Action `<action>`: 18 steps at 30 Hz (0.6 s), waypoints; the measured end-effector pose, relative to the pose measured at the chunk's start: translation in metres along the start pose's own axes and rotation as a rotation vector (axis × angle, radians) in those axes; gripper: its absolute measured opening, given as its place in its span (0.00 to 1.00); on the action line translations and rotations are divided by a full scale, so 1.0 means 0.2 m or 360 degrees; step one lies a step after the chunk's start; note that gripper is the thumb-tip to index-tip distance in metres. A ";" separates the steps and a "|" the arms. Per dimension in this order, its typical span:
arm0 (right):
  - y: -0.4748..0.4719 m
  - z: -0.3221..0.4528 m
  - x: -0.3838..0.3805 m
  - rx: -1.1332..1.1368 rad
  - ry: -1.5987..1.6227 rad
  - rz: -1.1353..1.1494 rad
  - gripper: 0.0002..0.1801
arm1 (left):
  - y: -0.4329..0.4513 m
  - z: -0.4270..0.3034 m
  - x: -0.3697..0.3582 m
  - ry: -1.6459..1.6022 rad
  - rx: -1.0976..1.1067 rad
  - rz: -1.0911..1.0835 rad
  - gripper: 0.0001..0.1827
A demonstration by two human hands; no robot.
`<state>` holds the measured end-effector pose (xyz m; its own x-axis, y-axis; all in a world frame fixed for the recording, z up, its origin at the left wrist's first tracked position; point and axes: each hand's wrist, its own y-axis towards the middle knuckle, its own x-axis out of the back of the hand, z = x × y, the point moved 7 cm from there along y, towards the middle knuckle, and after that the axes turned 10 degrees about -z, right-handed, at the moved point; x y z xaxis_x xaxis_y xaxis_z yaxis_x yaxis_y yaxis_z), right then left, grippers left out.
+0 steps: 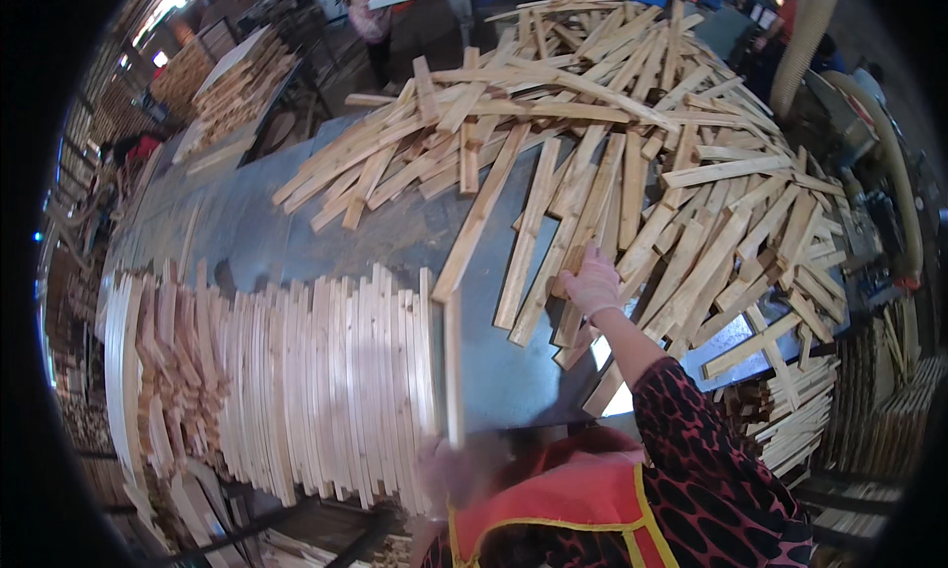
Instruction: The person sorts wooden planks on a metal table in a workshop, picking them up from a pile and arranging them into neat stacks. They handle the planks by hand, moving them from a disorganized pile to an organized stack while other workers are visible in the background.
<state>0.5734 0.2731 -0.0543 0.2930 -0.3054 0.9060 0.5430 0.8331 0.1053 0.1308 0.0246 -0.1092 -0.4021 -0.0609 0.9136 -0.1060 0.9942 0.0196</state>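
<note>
My gloved right hand (pixel 595 283) reaches into a loose heap of wooden strips (pixel 711 249) on a metal-topped table (pixel 503 390). Its fingers touch a short wood piece (pixel 581 260) lying over longer strips; whether they grip it cannot be told. My left hand (pixel 448 468) is a blur at the table's near edge, by the lower end of a wooden strip (pixel 453 368). Whether it holds that strip is unclear. Left of it, a row of wooden strips (pixel 326 390) lies side by side, their lower ends past the near edge.
Stacked boards (pixel 244 86) stand at the back left. A person (pixel 370 20) is beyond the table, and another (pixel 778 34) is at the upper right near a ribbed hose (pixel 807 42). More strips (pixel 800 412) are piled below the table's right edge.
</note>
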 end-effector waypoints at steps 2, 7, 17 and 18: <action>0.06 0.05 0.00 -0.0124 -0.0225 0.0121 0.50 | -0.02 0.12 -0.08 0.0293 -0.0160 -0.0212 0.25; 0.09 0.23 -0.08 0.0230 -0.0314 0.0094 0.44 | 0.07 0.12 -0.16 0.1141 -0.0580 -0.0397 0.40; 0.20 -0.05 -0.12 -0.0258 0.0527 -0.0192 0.47 | 1.52 -0.95 0.03 0.0784 -0.0636 -0.0342 0.41; 0.22 -0.08 -0.12 -0.0314 0.0502 -0.0164 0.46 | 1.63 -1.01 -0.01 0.0857 -0.0597 -0.0235 0.41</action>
<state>0.6025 0.3094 -0.0788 0.4398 -0.5356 0.7209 0.7143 0.6952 0.0807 0.2802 0.3675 -0.0220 0.1126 -0.2428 0.9635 0.2374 0.9482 0.2112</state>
